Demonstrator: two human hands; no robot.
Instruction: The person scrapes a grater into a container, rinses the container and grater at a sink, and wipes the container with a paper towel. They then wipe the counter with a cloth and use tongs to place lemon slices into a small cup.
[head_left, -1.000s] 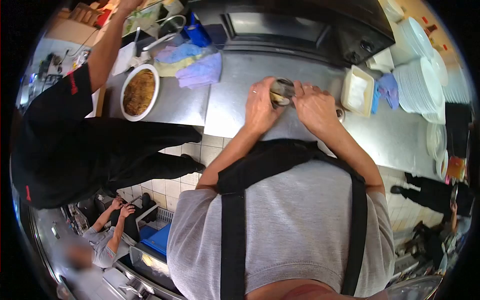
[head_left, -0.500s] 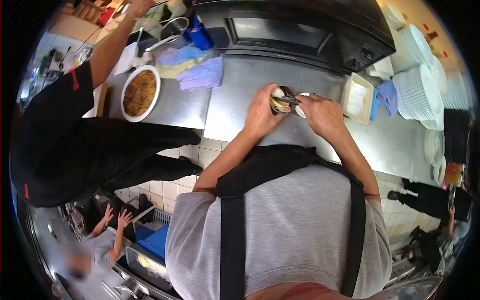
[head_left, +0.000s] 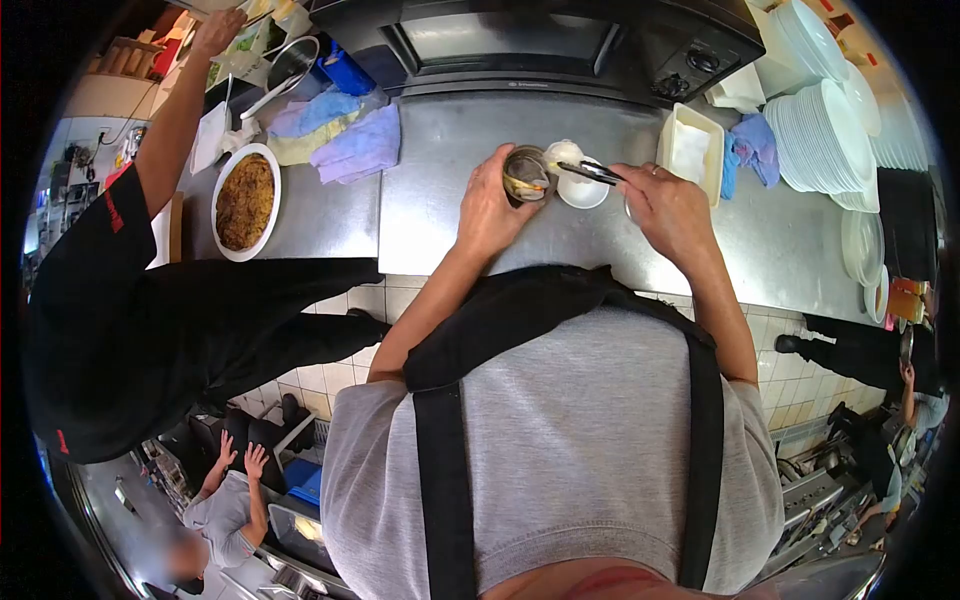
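Note:
My left hand (head_left: 488, 208) is wrapped round a small metal cup (head_left: 524, 186), tilted so that its mouth and some pale and yellowish bits inside show. My right hand (head_left: 672, 212) grips thin black tongs (head_left: 592, 174) that point left. At their tips is a whitish, soft-looking piece of food (head_left: 562, 153), whose kind I cannot make out. Just below it, a small white bowl (head_left: 582, 192) stands on the steel counter, close to the right of the cup.
A black oven (head_left: 510, 50) stands behind the steel counter (head_left: 440, 190). To the right are a cream tub (head_left: 690, 150), blue cloths (head_left: 752, 150) and stacked white plates (head_left: 820, 135). At left lie cloths (head_left: 350, 140) and an oval dish of browned food (head_left: 246, 202), beside a co-worker (head_left: 110, 300).
The tongs have come out of the cup and moved right with the whitish piece, now over the bowl. My right hand has shifted right, away from the cup. The camera view has shifted slightly.

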